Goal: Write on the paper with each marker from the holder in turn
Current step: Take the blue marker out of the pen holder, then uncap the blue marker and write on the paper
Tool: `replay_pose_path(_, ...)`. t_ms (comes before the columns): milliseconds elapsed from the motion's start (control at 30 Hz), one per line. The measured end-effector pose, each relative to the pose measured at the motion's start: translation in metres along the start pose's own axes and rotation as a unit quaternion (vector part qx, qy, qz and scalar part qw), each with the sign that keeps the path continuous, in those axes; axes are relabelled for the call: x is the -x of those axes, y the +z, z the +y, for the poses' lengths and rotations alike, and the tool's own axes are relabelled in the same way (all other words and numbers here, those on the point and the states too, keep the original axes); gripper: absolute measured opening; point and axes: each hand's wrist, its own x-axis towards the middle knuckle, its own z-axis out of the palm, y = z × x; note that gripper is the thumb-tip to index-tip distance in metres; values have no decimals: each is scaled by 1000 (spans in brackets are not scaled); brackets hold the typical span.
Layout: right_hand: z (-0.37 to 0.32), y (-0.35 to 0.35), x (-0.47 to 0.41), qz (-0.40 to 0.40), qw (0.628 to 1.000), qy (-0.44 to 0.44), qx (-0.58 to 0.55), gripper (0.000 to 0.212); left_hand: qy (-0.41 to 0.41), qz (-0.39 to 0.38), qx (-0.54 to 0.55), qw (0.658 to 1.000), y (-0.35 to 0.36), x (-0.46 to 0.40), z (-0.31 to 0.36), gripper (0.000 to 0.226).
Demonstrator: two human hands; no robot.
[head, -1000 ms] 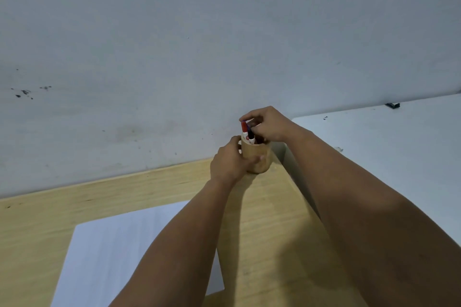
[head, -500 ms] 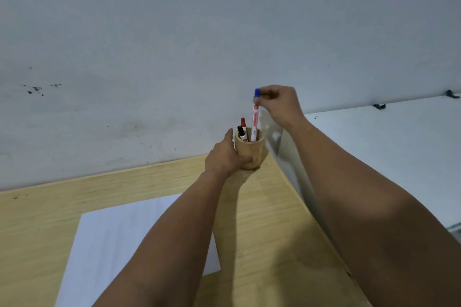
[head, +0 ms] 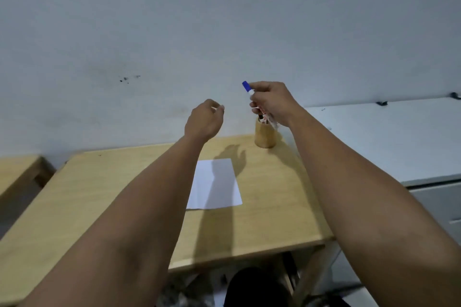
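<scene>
A round wooden holder (head: 265, 135) stands at the far right corner of the wooden table (head: 104, 192), with other marker tips showing in its mouth. My right hand (head: 272, 103) is raised just above it, shut on a white marker with a blue cap (head: 247, 87), cap end up and tilted left. My left hand (head: 205, 119) hovers in the air to the left of the holder, fingers loosely curled with nothing in them. A white sheet of paper (head: 214, 183) lies flat on the table in front of the holder, partly under my arm's shadow.
A grey wall rises right behind the table. To the right stands a white cabinet (head: 389, 142) with drawers. Another wooden table's corner (head: 17, 172) shows at the far left. Below the table's front edge sits something dark.
My right hand has lifted the blue-capped marker fully out of the holder. My left hand has let go of the holder and risen to the left. The view has pulled back from the table.
</scene>
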Motion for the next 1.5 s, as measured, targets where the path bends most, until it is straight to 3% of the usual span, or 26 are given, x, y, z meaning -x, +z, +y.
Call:
replay_pose_path(100, 8, 34, 38, -58, 998, 36, -9, 17, -20, 18, 35, 999, -34, 28, -8, 55)
replay_pose_path(200, 13, 67, 65, -113, 992, 49, 38, 26, -38, 23, 43, 998, -62, 54, -20, 80)
replay_pose_path(267, 14, 88, 78, -144, 988, 40, 43, 26, -52, 18, 30, 998, -78, 68, -31, 86)
replay_pose_path(433, 10, 130, 103, -207, 977, 26, 54, 27, -53, 4, 55, 997, -110, 88, -59, 74)
replay_pose_path(567, 4, 155, 107, -241, 963, 70, 93, 39, -61, 7, 75, 995, -131, 90, -69, 47)
replay_pose_path(733, 18, 177, 93, -213, 973, 16, 84, 41, -89, 33, 112, 989, -136, 76, -82, 33)
replay_pose_path(833, 41, 175, 78, -163, 972, -51, 160, 33, -117, 119, 133, 977, -140, 58, -103, 34)
replay_pose_path(933, 73, 162, 58, -105, 979, -43, 169, 28, -117, 168, -15, 979, -150, 43, -145, 50)
replay_pose_path(1033, 94, 162, 40, -64, 993, 10, 102, 17, -92, 115, -212, 966, -136, 37, -186, 55)
replay_pose_path(1167, 112, 176, 20, -10, 997, 62, -43, 11, -52, 2, -380, 923, -95, 42, -233, 48)
replay_pose_path(1333, 122, 184, 5, 20, 978, 122, -168, 29, -73, -36, -432, 898, -75, 50, -265, 47)
replay_pose_path(1500, 131, 188, 4, 44, 984, 104, -141, 40, -53, -22, -425, 903, -76, 48, -270, 51)
